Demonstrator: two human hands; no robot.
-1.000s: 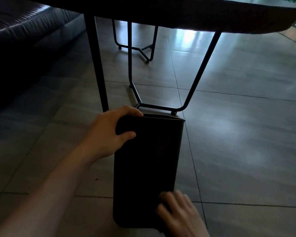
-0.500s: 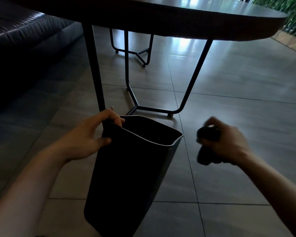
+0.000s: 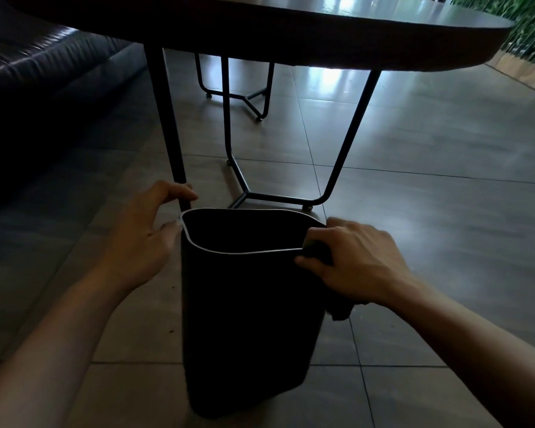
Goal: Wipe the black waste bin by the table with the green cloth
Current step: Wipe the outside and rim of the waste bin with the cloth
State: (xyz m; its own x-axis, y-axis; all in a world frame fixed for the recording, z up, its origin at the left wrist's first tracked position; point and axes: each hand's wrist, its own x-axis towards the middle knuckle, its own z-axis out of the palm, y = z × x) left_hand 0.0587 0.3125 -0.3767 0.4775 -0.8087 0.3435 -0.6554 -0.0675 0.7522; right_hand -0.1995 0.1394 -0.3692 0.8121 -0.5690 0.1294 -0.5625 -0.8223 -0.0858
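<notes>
**Cloth at the bin's rim, most of the wiping still to judge**

The black bin (image 3: pixel 247 307) stood upright on the tiled floor (image 3: pixel 430 236), just in front of the table's (image 3: pixel 322 35) near leg frame. The right hand (image 3: pixel 357 264) was clenched around a dark bunched cloth (image 3: pixel 317 247), its green lost in the dim light, and pressed it against the right end of the bin's rim; a fold of it hung below the wrist. The left hand (image 3: pixel 145 239) lay spread and loose beside the rim's left corner, thumb just at the edge, gripping nothing; real contact could not be told.

As a judgement, wiping was under way at the rim. No wall showed clear wipe marks, so how much was done or left could not be read.
</notes>
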